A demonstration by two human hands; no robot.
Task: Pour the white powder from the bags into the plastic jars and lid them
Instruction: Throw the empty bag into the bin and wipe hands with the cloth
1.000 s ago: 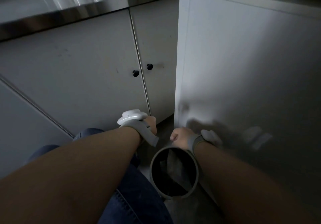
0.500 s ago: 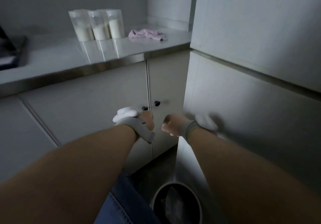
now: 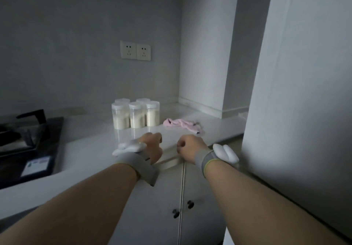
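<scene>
Both bare arms stretched forward from the near edge, converging toward the middle. Left forearm [image 3: 85, 203] rising from the near left, wrist wrapped in a grey wristband [image 3: 133, 162] with a white device [image 3: 129, 146] on top. Left hand [image 3: 153, 146] seen from the back, over the near edge of the counter [image 3: 91, 149], fingers folded under into a fist, nothing visible in it; contact with the counter impossible to tell. Right forearm [image 3: 257, 197] coming in from the near right, with a second wristband [image 3: 206, 160] and a second white device [image 3: 225, 153]. Right hand [image 3: 190, 147] just beside the left but apart from it, knuckles up, fingers curled tight against the palm, holding nothing. Farther back on the counter, beyond the left hand: five clear jars [image 3: 136, 116] clustered together, upright, each capped with a white lid [image 3: 135, 105] and part filled with white powder [image 3: 136, 122]. Just right of them, a crumpled pink cloth [image 3: 181, 125]. On the far wall, two sockets [image 3: 135, 50]. At the left, a dark hob [image 3: 28, 145]. Below the hands, two cupboard doors [image 3: 167, 197] with dark knobs. Along the right, a tall white cabinet [image 3: 304, 111].
</scene>
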